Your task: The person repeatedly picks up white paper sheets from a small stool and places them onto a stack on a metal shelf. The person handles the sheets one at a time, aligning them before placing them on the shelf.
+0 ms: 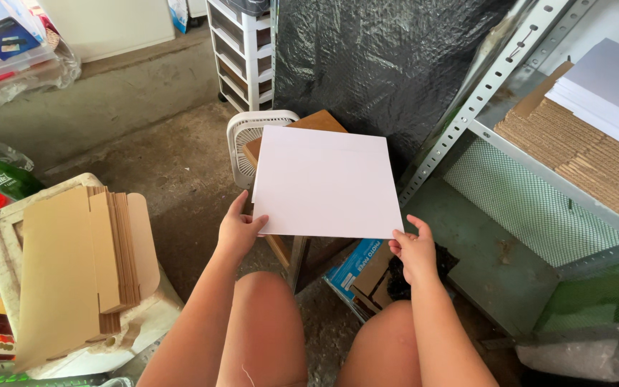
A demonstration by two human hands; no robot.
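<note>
We have one head-worn view, looking steeply down and forward over our knees (266, 322) at close range, the floor (173, 172) filling the frame's upper left.

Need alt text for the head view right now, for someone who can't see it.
Seen from above, a seated person holds a flat white sheet by its lower corners, left hand and right hand. A stack of flat brown cardboard blanks lies to the left, a small white fan stands behind the sheet, and a metal shelf with corrugated sheets is at right.
</note>
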